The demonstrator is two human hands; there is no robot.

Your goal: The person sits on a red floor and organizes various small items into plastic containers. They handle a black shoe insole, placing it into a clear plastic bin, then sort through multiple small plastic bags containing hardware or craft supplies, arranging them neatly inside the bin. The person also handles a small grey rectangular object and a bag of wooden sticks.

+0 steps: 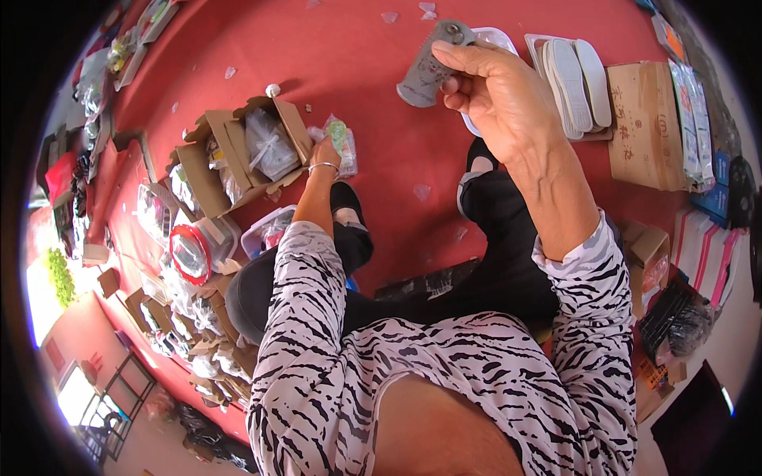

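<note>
My right hand (496,87) is raised at the upper right, thumb and fingers closed on a grey, scuffed tool (422,73) with a round fitting near its top; its exact kind does not show. Lower and to the left, my left hand (324,152), with a bracelet at the wrist, reaches down to a clear plastic packet (341,136) with green on it. Its fingers seem to grip the packet's near side, though they are partly hidden. Beside that hand stands an open cardboard box (298,131) with a clear bag (270,147) of pale items in it.
A white tub (498,36) lies partly behind my right hand. Right of it, a tray holds white insoles (565,83), near a cardboard carton (644,127). A red-rimmed container (190,254) and several boxes line the left. Plastic scraps (421,192) dot the red floor (381,79).
</note>
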